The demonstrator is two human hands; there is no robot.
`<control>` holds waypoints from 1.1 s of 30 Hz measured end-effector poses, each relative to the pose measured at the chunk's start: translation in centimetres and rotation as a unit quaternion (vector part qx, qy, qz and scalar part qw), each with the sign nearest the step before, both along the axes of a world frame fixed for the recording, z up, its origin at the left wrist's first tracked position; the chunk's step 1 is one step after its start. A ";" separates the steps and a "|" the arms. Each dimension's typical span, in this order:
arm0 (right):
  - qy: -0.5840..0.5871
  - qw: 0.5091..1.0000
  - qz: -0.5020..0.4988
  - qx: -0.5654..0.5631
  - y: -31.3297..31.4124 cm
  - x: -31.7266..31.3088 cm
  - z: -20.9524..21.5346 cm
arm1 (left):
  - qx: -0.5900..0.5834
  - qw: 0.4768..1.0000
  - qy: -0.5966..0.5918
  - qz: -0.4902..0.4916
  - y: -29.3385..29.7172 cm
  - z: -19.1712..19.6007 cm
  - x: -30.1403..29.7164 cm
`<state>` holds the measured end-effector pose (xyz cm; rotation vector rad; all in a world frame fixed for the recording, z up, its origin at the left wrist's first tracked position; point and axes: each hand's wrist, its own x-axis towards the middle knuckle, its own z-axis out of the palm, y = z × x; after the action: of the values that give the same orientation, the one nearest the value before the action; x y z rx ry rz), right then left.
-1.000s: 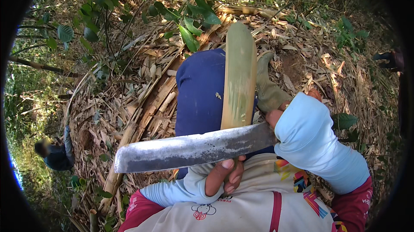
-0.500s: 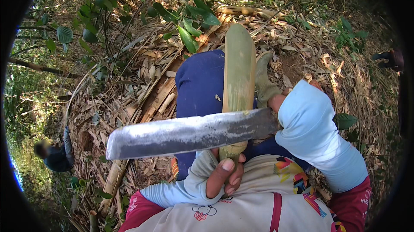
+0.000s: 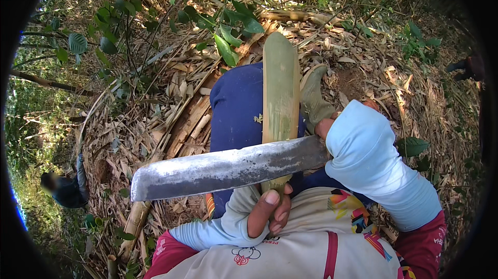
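In the head view, the narrowed near end of a green bamboo piece (image 3: 280, 87) is gripped by the left hand (image 3: 267, 215), the fingers being curled around it. The bamboo is extended straight outward from this grip, and its broad, rounded end is pointed away from the body. A machete (image 3: 223, 170) is held by the right hand (image 3: 323, 127), which is positioned farther out and to the right of the left-hand grip. The handle is hidden, and the right hand is partly covered by a light blue sleeve (image 3: 363, 149). The blade is directed leftward from the right-hand grip and is passed across the bamboo just beyond the left hand; whether the bamboo is touched by it cannot be told. Beyond the left-hand grip, dark blue trousers (image 3: 236, 105) are noted left of the bamboo. An olive boot (image 3: 314, 97) is noted just beyond the right hand. Farther out, the ground is covered by dry leaf litter (image 3: 171, 84). Another person (image 3: 67, 192) is seen well to the left of both grips.
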<state>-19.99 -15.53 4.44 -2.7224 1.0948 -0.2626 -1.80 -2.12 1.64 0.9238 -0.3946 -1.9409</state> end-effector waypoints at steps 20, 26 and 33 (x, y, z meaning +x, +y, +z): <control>0.089 0.993 -0.054 0.059 -2.7 0.8 1.8 | 0.012 0.999 -0.014 0.045 0.1 0.3 -0.7; 0.075 0.970 -0.188 0.136 -6.1 0.2 0.6 | 0.009 1.000 -0.013 0.014 0.2 0.4 -0.2; 0.029 0.997 -0.047 0.048 -2.2 0.2 2.2 | 0.007 1.000 0.008 -0.001 -0.1 0.4 0.2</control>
<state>-19.77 -17.68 6.66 -2.6143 1.2190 -0.1418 -1.64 -2.27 2.06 0.9170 -0.3725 -1.9538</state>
